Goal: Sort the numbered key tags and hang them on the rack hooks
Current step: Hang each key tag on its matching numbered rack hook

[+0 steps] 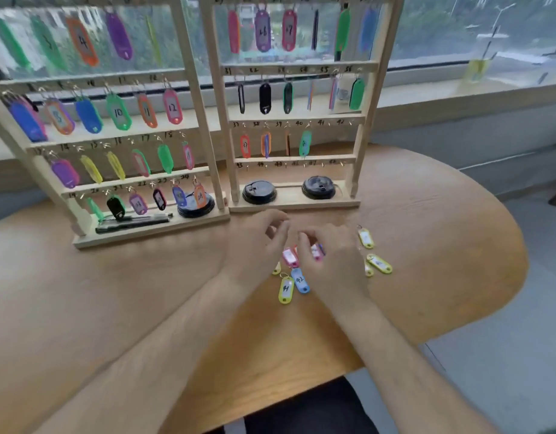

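Observation:
Two wooden racks stand at the back of the table: the left rack [204, 126] and the right rack [369, 98], both hung with coloured numbered tags. Hooks 41 to 48 on the right rack look bare. Loose tags lie in front of the right rack: a yellow tag 44 [286, 289], a blue tag 42 [300, 280], a pink tag [290, 257] and yellow tags [379, 263] further right. My left hand [254, 242] hovers over the pile with fingers loosely curled. My right hand [333, 258] reaches into the pile, fingertips at a pink tag [315, 252]; whether it pinches it is blurred.
Black cup lids [259, 192] sit on the rack bases, and a black pen [132, 223] lies on the left base. The round wooden table [113, 308] drops off at the right and front edges. A window sill with a yellow cup [477, 68] runs behind.

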